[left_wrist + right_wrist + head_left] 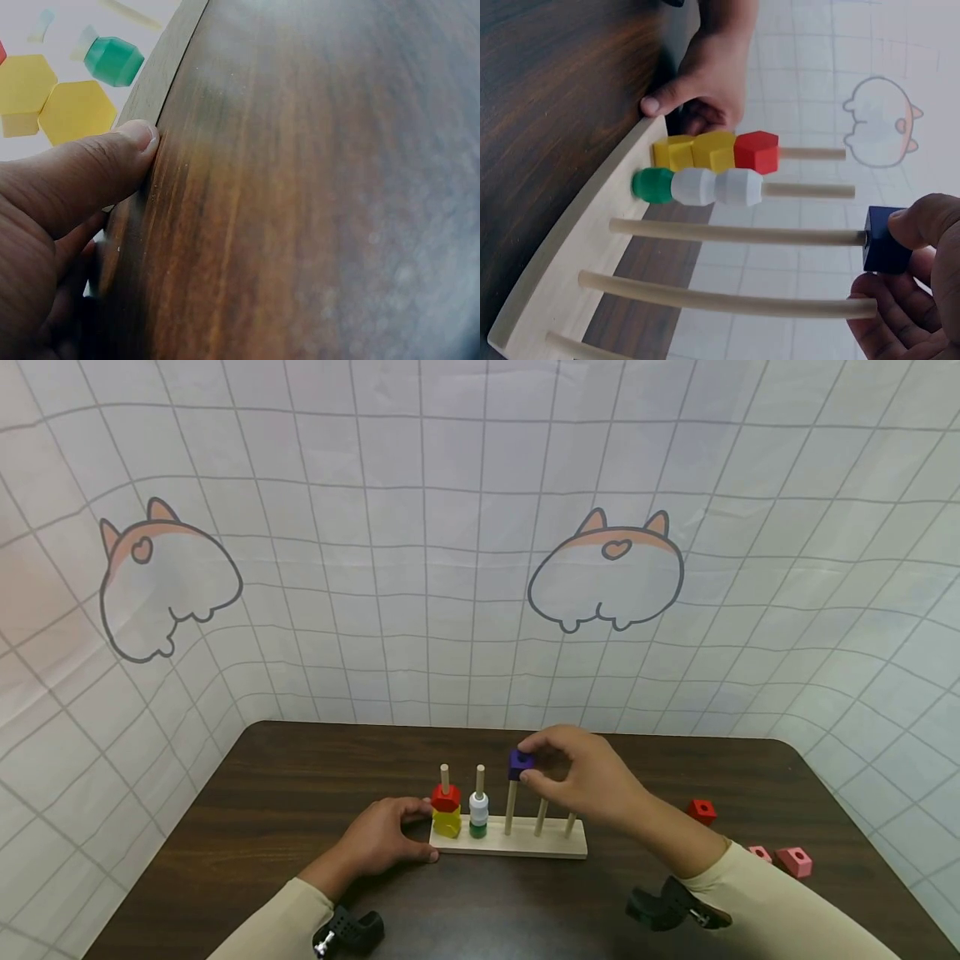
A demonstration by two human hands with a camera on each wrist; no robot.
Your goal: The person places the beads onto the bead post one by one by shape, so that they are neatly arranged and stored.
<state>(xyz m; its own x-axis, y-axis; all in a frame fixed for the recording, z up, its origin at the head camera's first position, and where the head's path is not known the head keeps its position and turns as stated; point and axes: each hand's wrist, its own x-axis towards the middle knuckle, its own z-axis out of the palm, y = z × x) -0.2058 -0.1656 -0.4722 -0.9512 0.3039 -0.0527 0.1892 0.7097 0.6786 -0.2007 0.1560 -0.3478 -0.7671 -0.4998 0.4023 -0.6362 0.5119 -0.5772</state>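
Observation:
A wooden peg board (517,847) lies on the dark table. Its left end is held by my left hand (386,835), the thumb (139,139) along the front edge. My right hand (588,777) pinches a dark blue cube (885,240) between thumb and fingers at the tip of the third peg (742,231); the peg meets the cube's underside. On the first peg a red hexagonal bead (757,152) tops two yellow beads (714,152). The second peg carries two white beads (739,187) above a green bead (654,185). Two bare pegs stand farther right.
To the right on the table (525,910), a red block (701,812) and two pink blocks (795,862) lie loose, one pink block partly behind the right sleeve. A white gridded curtain (450,568) rises behind the table.

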